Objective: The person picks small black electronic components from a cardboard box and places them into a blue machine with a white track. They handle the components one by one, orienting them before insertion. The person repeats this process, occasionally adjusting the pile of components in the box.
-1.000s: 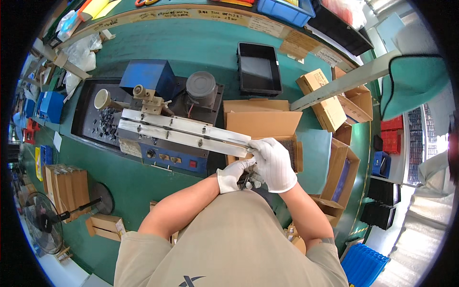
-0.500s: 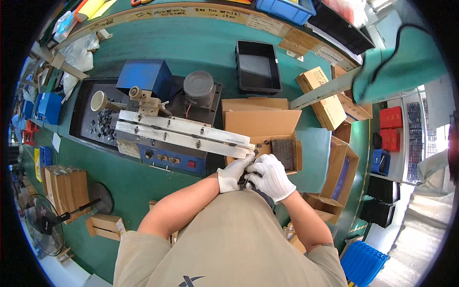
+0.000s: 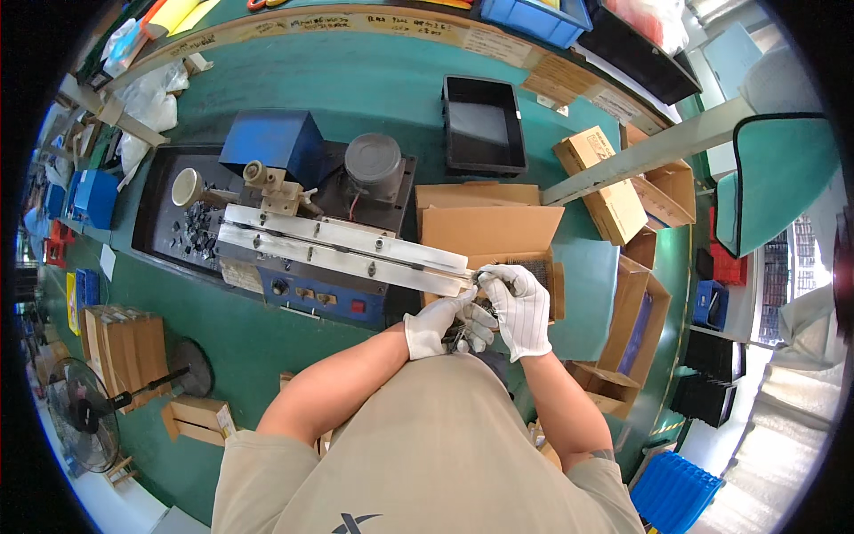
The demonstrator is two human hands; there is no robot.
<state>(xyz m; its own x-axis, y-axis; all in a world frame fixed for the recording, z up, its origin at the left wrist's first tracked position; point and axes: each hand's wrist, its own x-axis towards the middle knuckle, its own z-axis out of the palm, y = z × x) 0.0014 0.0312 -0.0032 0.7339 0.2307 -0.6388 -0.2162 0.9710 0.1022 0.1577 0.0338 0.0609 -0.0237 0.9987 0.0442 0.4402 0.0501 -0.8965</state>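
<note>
My right hand (image 3: pixel 518 307), in a white glove, is closed in a pinch at the right end of the pale metal feed rails (image 3: pixel 356 254). A small dark piece (image 3: pixel 478 276) shows at its fingertips. Below it and nearer my body, my gloved left hand (image 3: pixel 440 327) is curled round several thin dark parts (image 3: pixel 455 338), partly covered by its fingers. Its forefinger reaches up close to the rail end. An open cardboard box (image 3: pixel 489 229) stands just beyond my right hand, which hides much of the rows of dark parts inside it.
The rails belong to a bench machine with a blue housing (image 3: pixel 271 142) and a round grey motor (image 3: pixel 374 158). Loose black pieces lie in a dark tray (image 3: pixel 147 214) on the left. A black bin (image 3: pixel 485 165) stands behind the box; a slanting post (image 3: pixel 649 153) rises at the right.
My right hand has moved up and away from my left hand to the end of the rails. My left hand has stayed in place, its held parts now more exposed.
</note>
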